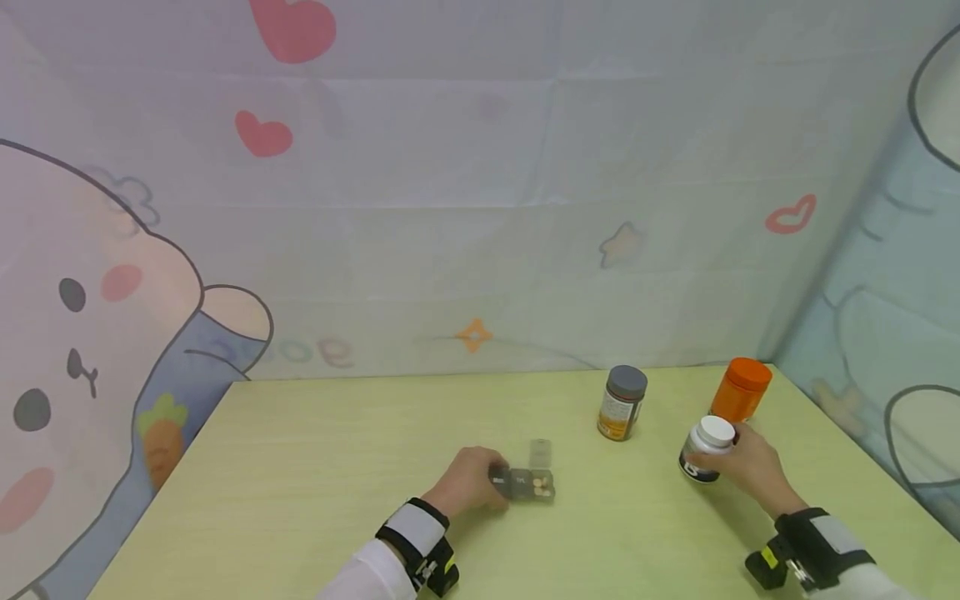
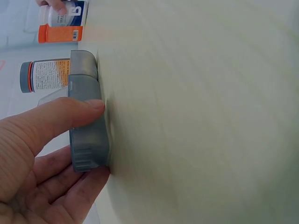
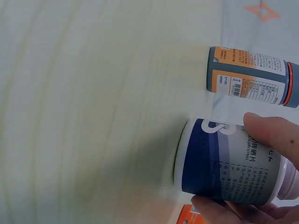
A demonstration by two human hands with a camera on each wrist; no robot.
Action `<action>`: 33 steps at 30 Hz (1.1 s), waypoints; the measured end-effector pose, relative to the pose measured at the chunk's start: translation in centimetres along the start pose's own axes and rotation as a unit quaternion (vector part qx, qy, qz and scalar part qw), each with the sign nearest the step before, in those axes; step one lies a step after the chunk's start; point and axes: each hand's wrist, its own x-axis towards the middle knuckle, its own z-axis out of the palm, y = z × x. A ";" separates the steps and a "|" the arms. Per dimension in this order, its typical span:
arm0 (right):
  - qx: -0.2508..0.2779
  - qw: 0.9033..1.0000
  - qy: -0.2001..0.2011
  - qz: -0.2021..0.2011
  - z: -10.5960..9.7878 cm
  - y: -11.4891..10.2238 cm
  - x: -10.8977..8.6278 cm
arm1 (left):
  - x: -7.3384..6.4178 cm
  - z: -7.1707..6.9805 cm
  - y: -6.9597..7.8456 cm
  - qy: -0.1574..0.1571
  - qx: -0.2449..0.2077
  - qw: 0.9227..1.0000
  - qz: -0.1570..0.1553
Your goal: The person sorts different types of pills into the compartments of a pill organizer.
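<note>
My left hand (image 1: pixel 472 482) grips the left end of a small grey pill organizer (image 1: pixel 520 482), thumb on one side and fingers on the other in the left wrist view. The clear lid (image 1: pixel 540 452) at its right end stands raised, and pale tablets (image 1: pixel 542 483) show in that compartment. Over on the right, my right hand (image 1: pixel 753 471) holds a white pill bottle (image 3: pixel 224 161) with a dark blue and grey label. Its thumb (image 3: pixel 271 133) lies along one side and the fingers wrap the other. The bottle's white cap (image 1: pixel 716 430) is on.
A grey-capped bottle (image 1: pixel 622 404) with an orange and white label stands behind, between the hands. Just behind the white bottle is an orange bottle (image 1: pixel 738 392). The pale yellow table (image 1: pixel 337 450) meets a printed cloth backdrop (image 1: pixel 420 250) at the back and right.
</note>
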 end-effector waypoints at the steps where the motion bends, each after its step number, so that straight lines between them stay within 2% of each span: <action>1: 0.000 1.000 -0.002 0.002 0.0 0.1 0.0 | 0.0 0.0 0.0 0.000 0.002 1.000 0.001; 7: 0.006 1.000 -0.014 0.006 -0.2 0.3 0.0 | -0.1 0.0 0.2 0.001 0.003 1.000 0.007; 11: 0.001 1.000 -0.023 0.010 -1.3 -0.3 0.0 | 0.0 0.0 0.3 -0.002 -0.002 1.000 0.009; 14: -0.001 1.000 -0.008 0.012 -2.4 -1.8 0.0 | 0.1 0.1 0.1 -0.002 -0.007 1.000 0.013; 15: 0.000 1.000 0.001 0.008 -2.7 -2.4 0.1 | 0.2 0.2 -0.2 0.004 -0.003 1.000 0.027; 21: 0.055 0.997 0.046 -0.042 -3.7 -7.1 0.0 | 0.3 0.2 -0.3 0.007 -0.014 0.999 0.030; 23: 0.065 0.995 0.062 -0.053 -3.2 -8.5 0.2 | 0.3 0.1 0.0 0.004 -0.020 1.000 0.015; 26: 0.088 0.992 0.054 -0.077 -2.5 -10.3 0.3 | 0.4 0.1 0.1 0.004 -0.015 1.000 0.010; 29: 0.097 0.990 0.039 -0.098 -1.4 -12.1 0.3 | 0.5 0.3 0.0 0.002 -0.009 1.000 0.008; 33: 0.111 0.986 -0.002 -0.126 0.4 -14.0 0.2 | 0.6 0.3 -0.2 0.003 -0.005 1.000 0.009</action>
